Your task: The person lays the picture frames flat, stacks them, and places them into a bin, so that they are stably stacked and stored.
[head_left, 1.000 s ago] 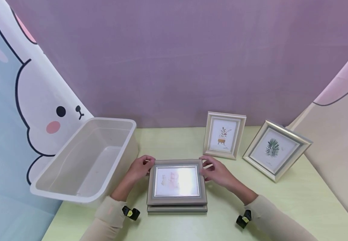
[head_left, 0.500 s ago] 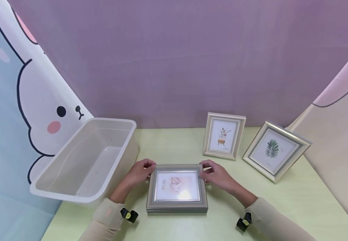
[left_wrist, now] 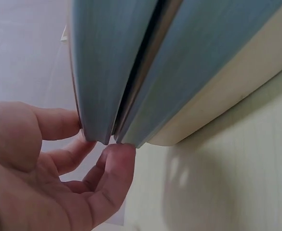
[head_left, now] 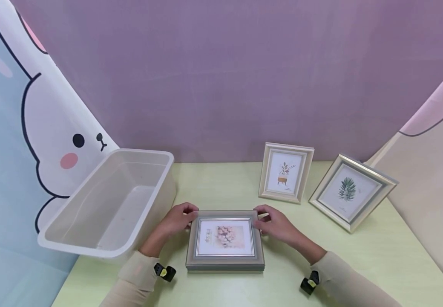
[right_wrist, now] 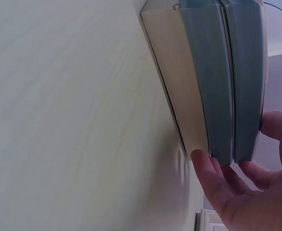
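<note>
A grey picture frame with a pink flower print lies face up on top of a stack of frames. Below it, the right wrist view shows a second grey frame and a cream frame at the bottom. My left hand holds the far left corner, thumb on the top frame and fingers at the edges. At the far right corner my right hand does likewise. In the left wrist view, a narrow gap shows between the two grey frames. Some fingertips are hidden behind the stack.
A white plastic tub stands to the left. Two picture frames, one with a potted plant print and one with a green leaf print, stand at the back right. A purple backdrop closes off the table's far edge.
The top frame has come nearer and now lines up with the frame beneath, whose front edge stuck out before. Both hands moved slightly toward the viewer with it, then stayed still.
</note>
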Motion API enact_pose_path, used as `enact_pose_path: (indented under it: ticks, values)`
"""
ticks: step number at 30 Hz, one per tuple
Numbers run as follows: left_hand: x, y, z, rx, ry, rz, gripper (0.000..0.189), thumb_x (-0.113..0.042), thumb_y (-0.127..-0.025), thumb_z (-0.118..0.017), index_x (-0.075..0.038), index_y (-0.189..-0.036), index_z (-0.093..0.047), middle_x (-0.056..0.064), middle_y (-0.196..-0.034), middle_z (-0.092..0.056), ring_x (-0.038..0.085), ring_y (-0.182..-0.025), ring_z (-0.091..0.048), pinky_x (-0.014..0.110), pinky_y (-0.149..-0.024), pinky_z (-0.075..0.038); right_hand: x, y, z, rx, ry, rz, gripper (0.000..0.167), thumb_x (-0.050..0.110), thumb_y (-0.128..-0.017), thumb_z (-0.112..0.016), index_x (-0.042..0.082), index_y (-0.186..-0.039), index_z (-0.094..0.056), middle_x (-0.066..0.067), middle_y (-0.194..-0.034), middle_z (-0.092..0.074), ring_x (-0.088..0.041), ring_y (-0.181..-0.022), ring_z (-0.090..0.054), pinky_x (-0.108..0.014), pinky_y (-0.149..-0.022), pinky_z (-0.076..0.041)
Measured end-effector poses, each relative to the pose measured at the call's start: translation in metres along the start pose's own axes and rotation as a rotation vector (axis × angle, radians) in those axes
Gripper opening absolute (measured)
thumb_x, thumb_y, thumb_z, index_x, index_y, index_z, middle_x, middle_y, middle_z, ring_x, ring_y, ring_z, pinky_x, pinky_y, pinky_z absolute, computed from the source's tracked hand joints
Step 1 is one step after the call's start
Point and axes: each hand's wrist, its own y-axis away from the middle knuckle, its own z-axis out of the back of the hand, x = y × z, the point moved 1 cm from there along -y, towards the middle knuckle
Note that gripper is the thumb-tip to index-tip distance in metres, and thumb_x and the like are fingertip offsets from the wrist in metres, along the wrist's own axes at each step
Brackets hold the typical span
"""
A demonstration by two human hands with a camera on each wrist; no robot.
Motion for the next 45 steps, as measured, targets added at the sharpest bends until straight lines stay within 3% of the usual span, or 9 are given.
enact_pose_path:
  ticks: [7,11,20,26,33,39,45]
  values:
    - [-0.008,0.000,0.003,-0.004,-0.148,-0.067,0.019,-0.011,-0.099,-0.062,-0.003,-0.115,-0.069,0.012,-0.115,-0.067,0.022,-0.097,-0.062,0.030,-0.077,-0.050,0.003,0.000,0.004,0.040,0.029,0.013,0.051,0.017,-0.095,-0.070,-0.001,-0.140,-0.052,-0.021,-0.134,-0.059,-0.028,-0.106,-0.067,-0.040,-0.076,-0.062]
    - [-0.020,-0.001,0.005,-0.003,-0.160,-0.104,0.021,-0.012,-0.099,-0.061,-0.002,-0.117,-0.068,0.013,-0.117,-0.068,0.025,-0.106,-0.064,0.033,-0.083,-0.053,0.009,-0.001,0.009,0.043,0.088,0.062,0.055,0.019,-0.095,-0.071,-0.003,-0.141,-0.050,-0.024,-0.138,-0.058,-0.032,-0.110,-0.067,-0.038,-0.076,-0.062]
    - [-0.051,-0.006,0.003,0.009,-0.099,-0.164,0.024,-0.014,-0.100,-0.061,-0.005,-0.121,-0.067,0.013,-0.123,-0.068,0.030,-0.113,-0.064,0.039,-0.088,-0.056,0.026,-0.009,0.031,-0.020,0.243,0.175,0.043,0.019,-0.097,-0.068,0.000,-0.135,-0.059,-0.021,-0.135,-0.062,-0.034,-0.111,-0.068,-0.036,-0.083,-0.059]
    - [-0.069,-0.007,-0.009,0.023,-0.094,-0.171,0.025,-0.017,-0.101,-0.062,-0.010,-0.125,-0.066,0.013,-0.129,-0.066,0.029,-0.117,-0.062,0.040,-0.090,-0.055,0.038,-0.015,0.046,-0.046,0.270,0.206,0.039,0.018,-0.098,-0.067,0.002,-0.133,-0.060,-0.022,-0.132,-0.064,-0.035,-0.113,-0.067,-0.041,-0.086,-0.060]
    - [-0.093,-0.011,-0.020,0.045,-0.098,-0.195,0.028,-0.022,-0.102,-0.062,-0.016,-0.129,-0.065,0.004,-0.130,-0.065,0.026,-0.120,-0.061,0.043,-0.095,-0.055,0.056,-0.021,0.065,-0.068,0.304,0.249,0.039,0.017,-0.099,-0.066,0.000,-0.133,-0.060,-0.022,-0.131,-0.065,-0.038,-0.115,-0.066,-0.043,-0.088,-0.060]
    - [-0.115,-0.022,-0.030,0.060,-0.040,-0.217,0.031,-0.020,-0.102,-0.061,-0.017,-0.133,-0.061,0.007,-0.134,-0.062,0.030,-0.126,-0.059,0.048,-0.100,-0.053,0.079,-0.029,0.086,-0.112,0.337,0.288,0.036,0.012,-0.098,-0.065,-0.001,-0.131,-0.061,-0.023,-0.132,-0.064,-0.040,-0.115,-0.066,-0.047,-0.091,-0.059]
    - [-0.132,-0.039,-0.045,0.091,0.038,-0.194,0.035,-0.020,-0.102,-0.062,-0.018,-0.137,-0.059,0.009,-0.140,-0.059,0.028,-0.128,-0.059,0.047,-0.100,-0.053,0.096,-0.042,0.107,-0.151,0.387,0.303,0.036,0.013,-0.099,-0.064,0.000,-0.132,-0.062,-0.021,-0.135,-0.064,-0.038,-0.117,-0.065,-0.047,-0.094,-0.058]
